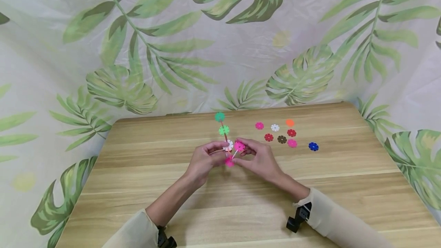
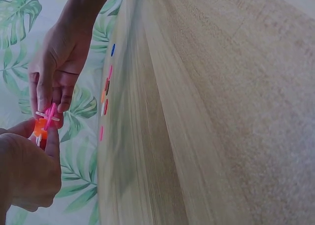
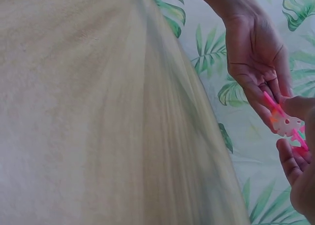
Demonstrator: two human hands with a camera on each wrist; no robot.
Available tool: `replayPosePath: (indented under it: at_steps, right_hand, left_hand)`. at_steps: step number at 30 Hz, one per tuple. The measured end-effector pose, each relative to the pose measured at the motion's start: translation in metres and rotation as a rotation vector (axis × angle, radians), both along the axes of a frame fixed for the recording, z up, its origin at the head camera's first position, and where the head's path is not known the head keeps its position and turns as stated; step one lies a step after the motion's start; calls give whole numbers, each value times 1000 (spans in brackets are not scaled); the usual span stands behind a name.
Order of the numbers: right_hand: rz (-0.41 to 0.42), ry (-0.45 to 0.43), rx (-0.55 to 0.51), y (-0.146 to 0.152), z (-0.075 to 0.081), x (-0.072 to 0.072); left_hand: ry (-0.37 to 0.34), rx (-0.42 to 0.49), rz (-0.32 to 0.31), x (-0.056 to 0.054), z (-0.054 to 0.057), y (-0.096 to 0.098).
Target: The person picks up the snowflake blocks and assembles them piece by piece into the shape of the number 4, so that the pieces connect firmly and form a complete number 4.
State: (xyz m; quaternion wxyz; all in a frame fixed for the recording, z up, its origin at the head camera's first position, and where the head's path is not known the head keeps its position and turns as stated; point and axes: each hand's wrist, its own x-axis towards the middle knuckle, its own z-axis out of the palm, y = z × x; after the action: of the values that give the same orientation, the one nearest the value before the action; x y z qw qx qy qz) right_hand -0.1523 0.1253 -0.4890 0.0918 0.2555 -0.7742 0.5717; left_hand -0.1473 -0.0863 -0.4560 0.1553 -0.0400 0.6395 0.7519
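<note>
In the head view a chain of notched plastic discs runs away from me over the table, with a teal disc [image 1: 219,116] at its far end and a light green disc [image 1: 224,130] below it. My left hand [image 1: 203,160] pinches the near part of the chain by a white disc [image 1: 229,146]. Between thumb and fingers, my right hand [image 1: 262,162] grips a pink disc [image 1: 239,146]. Another pink disc [image 1: 229,162] sits under the fingertips. An orange disc [image 2: 40,128] shows between the hands in the left wrist view. Fingers partly hide the joints.
Loose notched discs lie right of the hands: pink, white, red, an orange disc [image 1: 289,123], a brown disc [image 1: 282,139], and a blue disc [image 1: 313,146] farthest right. The wooden table [image 1: 138,186] ends at a leaf-patterned cloth [image 1: 193,68] behind.
</note>
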Motion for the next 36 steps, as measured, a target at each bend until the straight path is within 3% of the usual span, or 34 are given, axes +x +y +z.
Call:
replayPosePath:
  at_steps: [9, 29, 36]
  right_hand:
    - [-30, 14, -32, -2, -3, 1]
    - [-49, 194, -72, -1, -8, -1]
    - [-38, 200, -106, 0, -11, 0]
  left_hand:
    - [-4, 27, 0, 0, 1, 3]
    - [6, 49, 37, 1, 3, 11]
    - [-1, 53, 46, 1, 2, 12]
